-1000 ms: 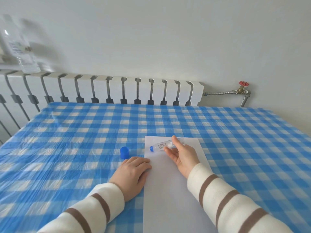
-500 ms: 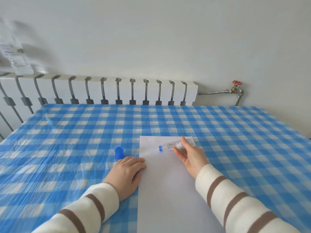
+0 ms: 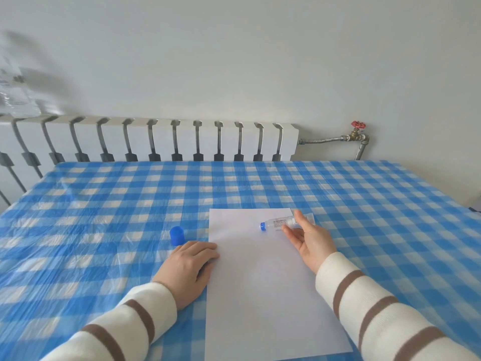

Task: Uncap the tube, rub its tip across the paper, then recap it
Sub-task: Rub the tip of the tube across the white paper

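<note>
A white sheet of paper lies on the blue checked table. My right hand holds a clear tube near the sheet's far right corner, between thumb and fingers. The tube lies almost flat, its uncapped blue tip pointing left and low over the paper; contact with the sheet cannot be told. The tube's blue cap stands upright on the cloth just left of the paper. My left hand rests palm down with loosely curled fingers on the paper's left edge, a little nearer than the cap.
The table carries a blue and white checked cloth under clear plastic. A white radiator runs along the wall behind it, with a pipe and red valve to the right. A blurred clear bottle sits at far left.
My right hand has drawn the tube rightwards across the far end of the paper, from its left part to its right corner. The left hand and cap stay put. The view has shifted slightly.
</note>
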Demonstrator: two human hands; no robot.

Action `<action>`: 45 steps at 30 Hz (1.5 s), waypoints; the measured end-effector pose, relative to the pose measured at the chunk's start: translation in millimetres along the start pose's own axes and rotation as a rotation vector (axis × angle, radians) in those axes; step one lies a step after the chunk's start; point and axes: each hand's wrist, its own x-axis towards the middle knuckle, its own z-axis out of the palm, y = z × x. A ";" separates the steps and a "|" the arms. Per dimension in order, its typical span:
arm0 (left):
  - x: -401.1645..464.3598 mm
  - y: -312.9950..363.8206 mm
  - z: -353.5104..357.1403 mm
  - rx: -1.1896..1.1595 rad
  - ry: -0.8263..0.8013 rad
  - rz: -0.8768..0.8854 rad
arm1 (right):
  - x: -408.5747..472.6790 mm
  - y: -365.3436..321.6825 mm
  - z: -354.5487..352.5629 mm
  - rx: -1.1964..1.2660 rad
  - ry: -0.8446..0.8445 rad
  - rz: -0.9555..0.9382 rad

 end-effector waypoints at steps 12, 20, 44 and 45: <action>0.1 0.7 -0.1 0.000 0.002 0.002 | 7.2 -17.2 -33.4 -0.018 0.056 -0.008; -0.2 0.7 -1.2 0.000 0.001 0.004 | 7.8 -25.0 -48.7 0.013 0.104 -0.029; -0.8 6.1 -7.9 0.023 0.019 -0.001 | -11.9 -8.5 -5.3 0.208 -0.041 0.017; -1.2 6.8 -9.4 0.030 0.028 0.010 | -14.2 -4.3 1.5 0.203 -0.066 0.025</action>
